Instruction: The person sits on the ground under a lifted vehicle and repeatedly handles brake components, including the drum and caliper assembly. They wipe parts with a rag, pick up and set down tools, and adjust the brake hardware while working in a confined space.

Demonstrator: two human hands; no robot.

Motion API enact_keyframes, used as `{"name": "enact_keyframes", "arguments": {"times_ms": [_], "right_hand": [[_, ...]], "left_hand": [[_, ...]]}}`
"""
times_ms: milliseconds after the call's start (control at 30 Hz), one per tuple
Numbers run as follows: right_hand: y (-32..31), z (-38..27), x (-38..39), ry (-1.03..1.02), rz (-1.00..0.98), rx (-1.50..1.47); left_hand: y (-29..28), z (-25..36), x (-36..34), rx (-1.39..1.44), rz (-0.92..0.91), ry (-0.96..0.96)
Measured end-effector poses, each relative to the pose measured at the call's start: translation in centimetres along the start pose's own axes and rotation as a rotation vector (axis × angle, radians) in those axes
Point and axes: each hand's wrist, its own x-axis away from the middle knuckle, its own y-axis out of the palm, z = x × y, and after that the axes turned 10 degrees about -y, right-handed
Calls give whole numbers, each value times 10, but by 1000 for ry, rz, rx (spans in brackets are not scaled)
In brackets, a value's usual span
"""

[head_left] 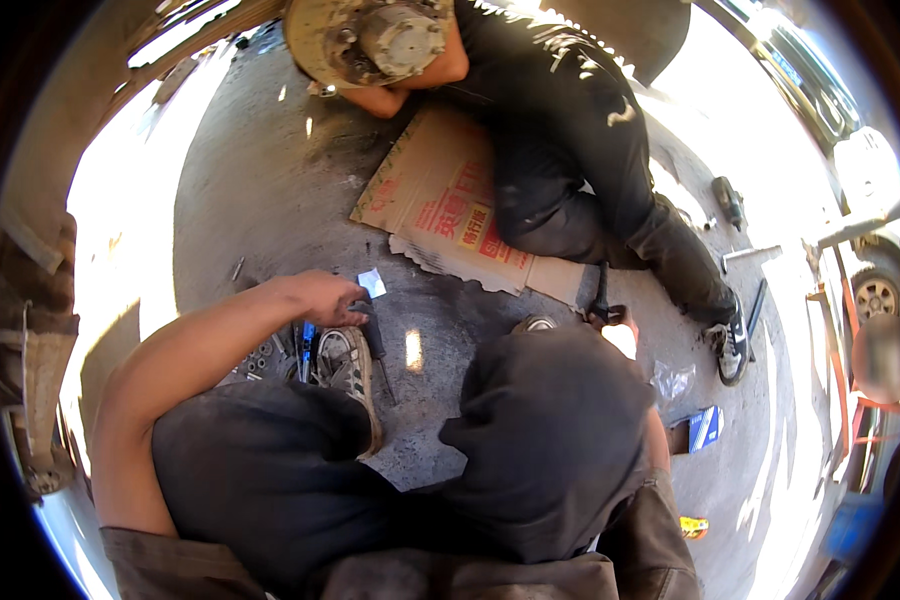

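My left hand (328, 298), its fingers closed, grips the dark handle of a screwdriver (373, 335); the thin shaft points down beside my shoe. Close to that hand, a small white packet (372, 283) lies on the ground. Below my left wrist are a blue-handled tool (307, 350) and several small nuts or washers (257, 362). Beyond my right knee, my right hand (622, 334) is partly hidden and closed around a dark, bar-like tool (601, 292) whose exact kind I cannot make out. That tool stands up near the cardboard's edge.
Across from me, another person (590, 130) kneels on flattened cardboard (440, 205), arms against a rusty wheel hub (400, 40). To the right lie a clear plastic bag (673, 379), a blue box (705, 429), a yellow packet (694, 527), a dark power-tool-like object (729, 202) and a metal bar (758, 318).
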Motion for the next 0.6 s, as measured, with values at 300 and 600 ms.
{"name": "enact_keyframes", "arguments": {"times_ms": [300,600], "right_hand": [[-61,-74,-2,-183,-145,206],[-116,-61,62,-188,-414,165]], "left_hand": [[-1,4,3,15,63,26],[-4,12,0,6,94,75]]}}
